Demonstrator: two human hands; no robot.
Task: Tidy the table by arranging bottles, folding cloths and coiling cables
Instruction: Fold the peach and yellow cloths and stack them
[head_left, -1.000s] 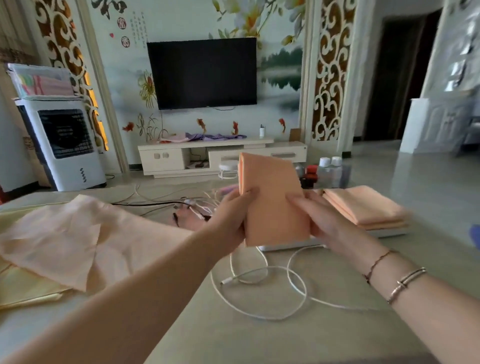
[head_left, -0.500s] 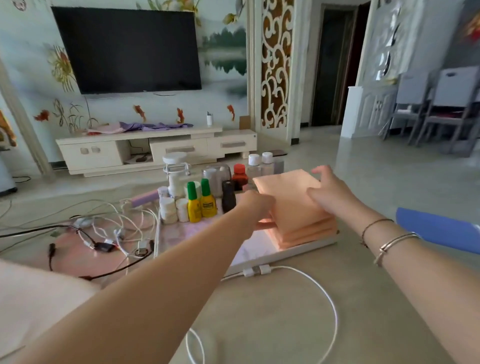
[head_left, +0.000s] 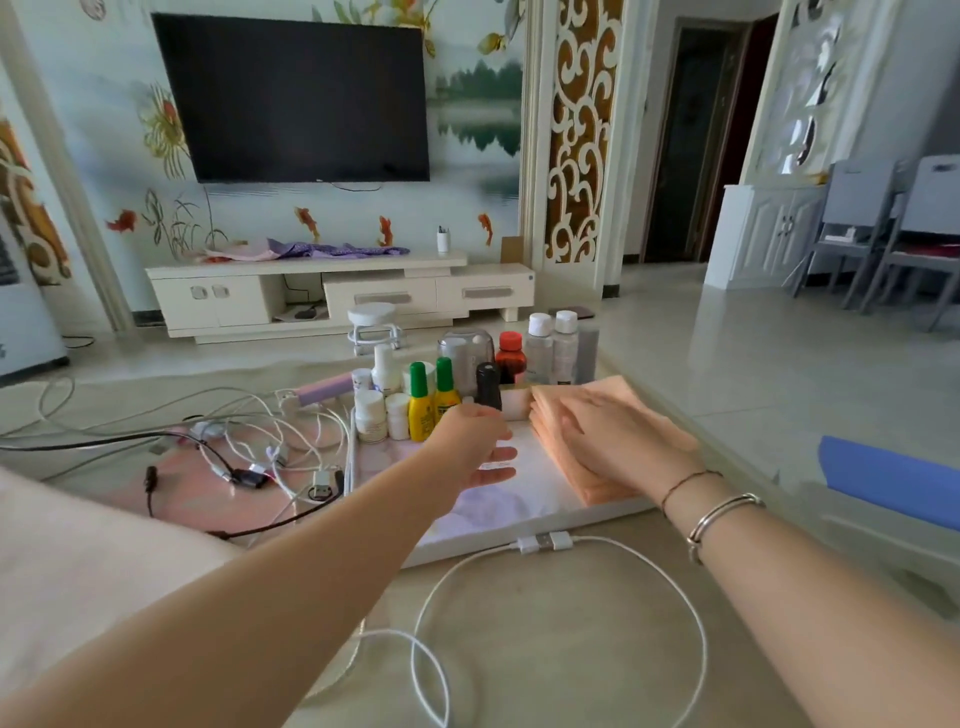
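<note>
Right hand (head_left: 618, 441): fingers straight, pressing flat on folded orange cloths (head_left: 582, 470), right side of tray (head_left: 524, 535).
Left hand (head_left: 470, 449): fingers relaxed, holding nothing, above tray near bottles (head_left: 434, 397).

It was the living room of a home, because a big black TV (head_left: 301, 98) hung on a wall painted with flowers and fish, a long white TV cabinet (head_left: 337, 296) stood under it, and grey chairs (head_left: 893, 234) waited on the shiny tiled floor (head_left: 753, 353).
</note>
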